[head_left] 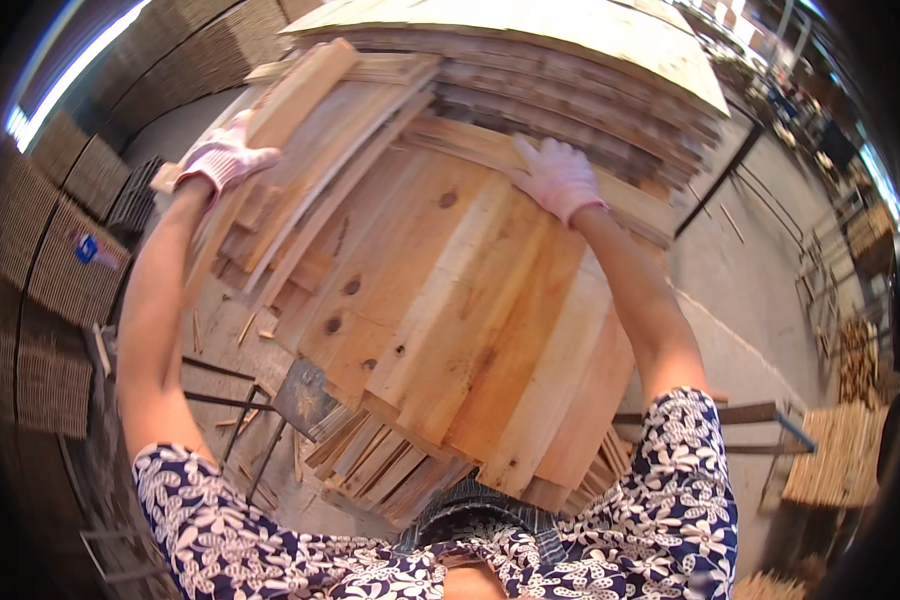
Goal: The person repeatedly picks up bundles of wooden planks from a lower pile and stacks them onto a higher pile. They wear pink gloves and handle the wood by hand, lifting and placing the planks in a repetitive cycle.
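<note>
My left hand (228, 160), in a pale pink knit glove, is at the far left. Its fingers close around the edge of a light wooden board (305, 90), which lies tilted on a loose pile of boards (310, 190). My right hand (558, 180), gloved the same way, lies with its fingers apart on a crosswise strip of wood (460, 143) at the far end of a row of planks (470, 310). These planks lie side by side, some with dark knots, their near ends uneven. More wooden strips (380, 455) show beneath them, close to my body.
Behind the planks rises a tall layered stack of wood (570, 90) with a pale sheet on top. Stacked timber (70, 260) lines the left side. Metal frame bars (235, 400) stand below, and another wood bundle (835, 455) is at right.
</note>
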Demonstrator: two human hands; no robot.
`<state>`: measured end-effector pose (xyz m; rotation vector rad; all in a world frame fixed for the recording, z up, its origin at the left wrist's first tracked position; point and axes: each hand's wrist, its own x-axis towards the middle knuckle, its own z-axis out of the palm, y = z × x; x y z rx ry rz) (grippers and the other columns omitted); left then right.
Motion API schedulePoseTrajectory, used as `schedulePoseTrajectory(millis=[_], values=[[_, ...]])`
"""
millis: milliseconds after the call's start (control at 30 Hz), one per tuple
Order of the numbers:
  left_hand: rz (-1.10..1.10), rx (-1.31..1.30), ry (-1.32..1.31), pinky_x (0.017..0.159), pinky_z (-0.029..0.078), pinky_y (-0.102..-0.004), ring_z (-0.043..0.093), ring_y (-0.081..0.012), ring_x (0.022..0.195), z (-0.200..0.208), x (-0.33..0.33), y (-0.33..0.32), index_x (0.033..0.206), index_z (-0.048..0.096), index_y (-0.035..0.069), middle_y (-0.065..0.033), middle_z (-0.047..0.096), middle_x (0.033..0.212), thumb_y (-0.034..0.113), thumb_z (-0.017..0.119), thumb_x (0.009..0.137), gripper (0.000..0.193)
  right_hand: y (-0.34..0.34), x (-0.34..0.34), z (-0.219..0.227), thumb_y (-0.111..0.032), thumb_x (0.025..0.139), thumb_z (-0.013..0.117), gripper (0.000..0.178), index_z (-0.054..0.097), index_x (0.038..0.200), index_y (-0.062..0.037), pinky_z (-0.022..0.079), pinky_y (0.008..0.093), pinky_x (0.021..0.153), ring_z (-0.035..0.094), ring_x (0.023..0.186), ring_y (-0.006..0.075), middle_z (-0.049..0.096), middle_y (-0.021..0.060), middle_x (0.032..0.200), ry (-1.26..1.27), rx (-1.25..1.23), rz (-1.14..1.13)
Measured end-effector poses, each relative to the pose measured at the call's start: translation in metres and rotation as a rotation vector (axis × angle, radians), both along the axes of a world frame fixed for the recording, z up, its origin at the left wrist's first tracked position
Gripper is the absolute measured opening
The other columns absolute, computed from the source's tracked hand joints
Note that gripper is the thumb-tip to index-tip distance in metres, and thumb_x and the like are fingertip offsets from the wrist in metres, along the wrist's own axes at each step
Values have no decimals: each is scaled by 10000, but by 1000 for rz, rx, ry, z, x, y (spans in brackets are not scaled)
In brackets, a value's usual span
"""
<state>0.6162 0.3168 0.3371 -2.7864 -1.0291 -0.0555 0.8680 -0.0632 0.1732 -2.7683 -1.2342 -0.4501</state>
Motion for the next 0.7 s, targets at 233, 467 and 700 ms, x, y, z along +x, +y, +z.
schedulePoseTrajectory(millis=[233,467,700], values=[[-42,411,-63,965,459,-649,548,-444,1263,-36,19,-41,1508,346,112,-252,536,1378,391,640,906,725,-13,6,6,-611,974,491,678,443,1524,-217,488,493,968,609,1133,399,625,212,1195,48,-11,-29],[60,251,-272,965,515,-541,611,-403,1193,-28,29,-6,1383,468,67,-204,579,1368,303,631,893,568,-1,0,4,-583,966,529,693,378,1562,-265,483,519,983,576,1223,397,593,220,1289,4,-147,-124],[-84,-403,-732,1026,483,-407,601,-360,1236,47,-124,-64,1459,432,53,-243,581,1370,504,748,797,861,-25,19,-3,-583,899,622,814,311,1592,-288,433,531,1062,516,1297,424,538,239,1372,-16,-162,-101]])
